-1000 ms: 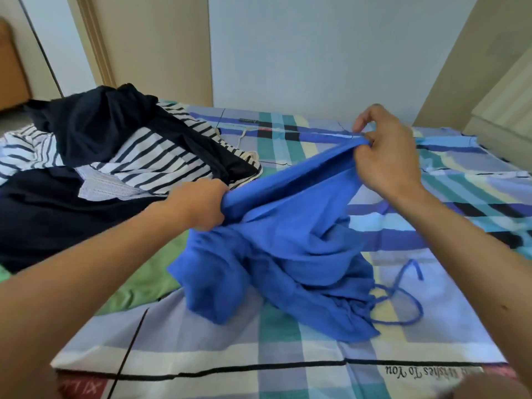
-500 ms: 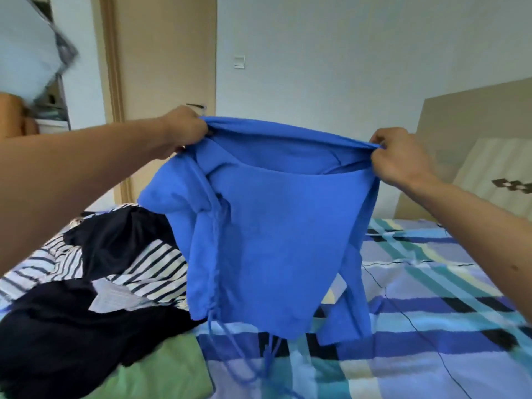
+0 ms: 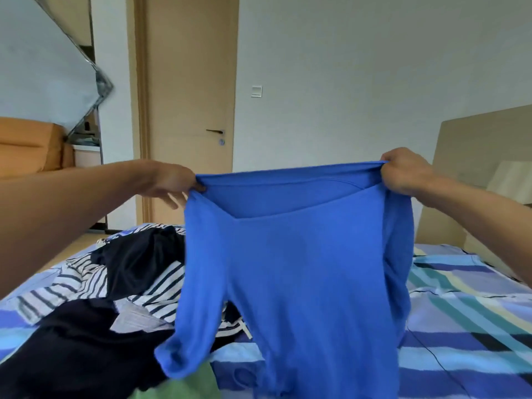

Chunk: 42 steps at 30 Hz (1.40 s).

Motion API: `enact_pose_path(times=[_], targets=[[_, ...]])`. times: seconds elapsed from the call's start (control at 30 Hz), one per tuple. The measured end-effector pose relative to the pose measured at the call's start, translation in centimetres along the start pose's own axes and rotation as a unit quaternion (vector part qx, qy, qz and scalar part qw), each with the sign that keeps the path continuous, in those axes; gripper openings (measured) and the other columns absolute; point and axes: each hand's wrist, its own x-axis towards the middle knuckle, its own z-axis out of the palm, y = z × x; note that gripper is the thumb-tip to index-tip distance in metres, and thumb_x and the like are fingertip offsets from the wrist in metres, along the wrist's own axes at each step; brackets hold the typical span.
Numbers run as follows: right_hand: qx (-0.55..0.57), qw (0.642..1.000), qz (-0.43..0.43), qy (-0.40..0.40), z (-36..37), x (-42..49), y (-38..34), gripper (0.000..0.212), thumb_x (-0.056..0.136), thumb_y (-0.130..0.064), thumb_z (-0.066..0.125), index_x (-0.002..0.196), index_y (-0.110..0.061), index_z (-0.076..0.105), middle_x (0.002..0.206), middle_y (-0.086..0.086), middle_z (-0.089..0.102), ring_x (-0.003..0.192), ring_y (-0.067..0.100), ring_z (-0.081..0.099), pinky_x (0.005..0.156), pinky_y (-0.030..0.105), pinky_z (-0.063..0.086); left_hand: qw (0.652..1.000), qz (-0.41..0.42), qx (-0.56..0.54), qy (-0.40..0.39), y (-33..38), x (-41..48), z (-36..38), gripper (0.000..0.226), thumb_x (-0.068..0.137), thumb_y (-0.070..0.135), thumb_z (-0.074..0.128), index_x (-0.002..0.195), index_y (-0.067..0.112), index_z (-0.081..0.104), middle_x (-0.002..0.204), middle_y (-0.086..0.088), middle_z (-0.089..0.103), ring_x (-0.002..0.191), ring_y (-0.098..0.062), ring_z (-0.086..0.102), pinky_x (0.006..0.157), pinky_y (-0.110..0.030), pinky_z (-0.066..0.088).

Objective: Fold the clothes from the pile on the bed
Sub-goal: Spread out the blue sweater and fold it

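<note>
Here, two hands (image 3: 172, 182) (image 3: 403, 171) hold one blue garment (image 3: 302, 269).

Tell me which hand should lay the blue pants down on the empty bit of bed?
Probably the right hand. It holds the blue pants on the side above bare checked bedsheet; the left hand hangs over the clothes pile.

walls: plain white wall (image 3: 359, 67) at 12 o'clock, white switch (image 3: 256, 91) on it | door: shut tan door (image 3: 191, 96) at 11, dark handle (image 3: 215, 131) | headboard: beige headboard (image 3: 475, 156) at 3 | orange sofa (image 3: 26, 145) at 9 | light: soft, even
</note>
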Motion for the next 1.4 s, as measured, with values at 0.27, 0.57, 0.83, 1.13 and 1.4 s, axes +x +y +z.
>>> enact_pose_path(times=[0.27,0.57,0.83,1.13,1.4], targets=[[0.181,0.968,0.067,-0.160,0.3,-0.4,0.9,0.026,0.090,-0.033,0.066,0.106,-0.012,0.069,0.093,0.007,0.078,0.085,0.026,0.075,0.082,0.042,0.060,0.965,0.052,-0.225,0.122,2.7,1.2,-0.6,0.024,0.102,0.030,0.047,0.103,0.017,0.067,0.094,-0.005,0.075,0.087,-0.024,0.072,0.076,-0.038,0.058],[-0.137,0.987,0.053,-0.061,-0.4,-0.3,1.6,0.016,0.085,-0.005,0.043,0.074,-0.005,0.054,0.068,0.017,0.060,0.061,0.031,0.061,0.062,0.033,0.047,0.919,0.251,0.232,0.195,4.8,-0.5,-1.6,0.021,0.080,0.013,0.066,0.092,0.012,0.048,0.079,-0.002,0.056,0.067,-0.019,0.049,0.058,-0.033,0.039],[0.086,0.987,0.104,-0.089,-0.9,-0.7,2.7,0.024,0.092,0.000,0.038,0.099,-0.003,0.060,0.086,0.016,0.061,0.076,0.030,0.059,0.065,0.033,0.054,0.980,0.131,-0.148,0.015,2.3,0.8,-0.3,0.021,0.097,0.006,0.044,0.096,-0.002,0.064,0.094,-0.015,0.066,0.084,-0.025,0.062,0.084,-0.032,0.054],[0.401,0.858,0.025,-0.319,-3.3,-2.6,5.8,0.039,0.085,-0.024,0.060,0.116,-0.002,0.070,0.126,0.016,0.068,0.105,0.022,0.070,0.081,0.031,0.060,0.959,0.236,-0.153,-0.025,1.5,-1.1,0.7,0.040,0.076,0.054,0.074,0.086,0.016,0.067,0.090,-0.006,0.072,0.079,-0.018,0.069,0.070,-0.030,0.052],[0.357,0.903,0.015,-0.239,-3.5,-2.3,7.0,0.025,0.083,-0.019,0.064,0.096,0.001,0.065,0.095,0.013,0.068,0.078,0.016,0.068,0.068,0.025,0.058,0.951,0.298,-0.055,0.059,1.0,-1.7,-1.3,0.009,0.082,0.017,0.078,0.085,0.013,0.070,0.088,-0.010,0.076,0.079,-0.025,0.070,0.070,-0.032,0.055]])
